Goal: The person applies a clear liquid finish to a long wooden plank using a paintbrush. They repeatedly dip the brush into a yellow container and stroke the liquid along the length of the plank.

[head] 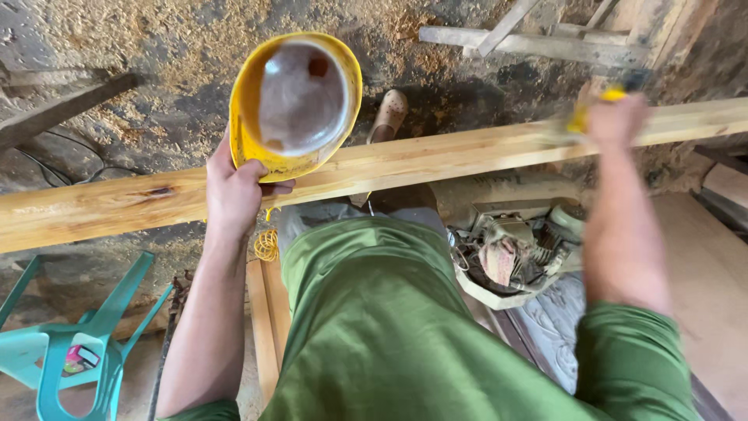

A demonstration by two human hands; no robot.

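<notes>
My left hand point(234, 191) grips the rim of a yellow plastic container point(294, 101) with a pale liquid or paste inside, held above a long pale wooden plank point(405, 164). That plank runs across the view from lower left to upper right. Further right, my right hand point(615, 121) is blurred and pressed on the plank's top face. It holds a small yellow-handled tool point(580, 117); its working end is too blurred to make out.
A power tool with a motor housing point(514, 249) lies under the plank beside my leg. A teal plastic stool point(70, 343) stands at the lower left. Sawdust covers the floor point(156, 47), and timber scraps point(538, 39) lie at the top right. My foot point(389, 113) shows beyond the plank.
</notes>
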